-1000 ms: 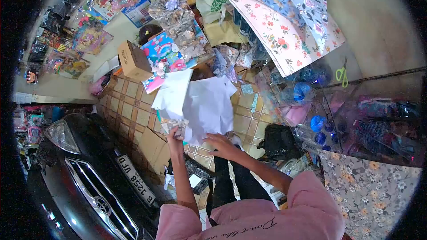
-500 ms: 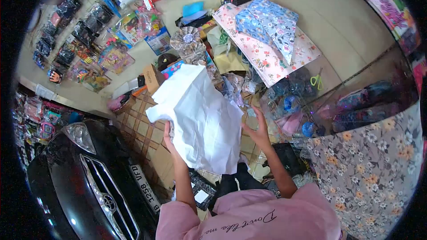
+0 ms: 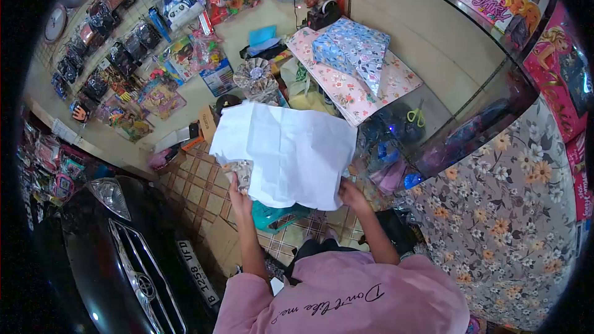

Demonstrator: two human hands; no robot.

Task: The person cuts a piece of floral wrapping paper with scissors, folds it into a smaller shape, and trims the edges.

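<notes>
A big creased sheet of paper (image 3: 297, 148), white on the side facing me, is held up in front of my body. At its lower left, a patterned brown and cream part (image 3: 240, 176) shows beside my left hand (image 3: 241, 199), whose fingers are closed on the edge there. My right hand (image 3: 352, 194) grips the lower right edge, its fingertips partly behind the sheet. Below the paper, a teal plastic stool (image 3: 272, 218) shows in part on the tiled floor.
Pink floral paper (image 3: 352, 105) and a blue floral piece (image 3: 352, 46) lie on the glass case ahead, with green scissors (image 3: 416, 117) alongside. A black car (image 3: 117, 253) stands at left. Grey floral cloth (image 3: 495, 222) drapes at right. Packaged goods (image 3: 130, 43) hang on the wall.
The sheet has spread wider and flatter, and its lower edge has risen, uncovering the teal stool. My right hand, apart or barely touching before, now grips the right edge. The view has shifted.
</notes>
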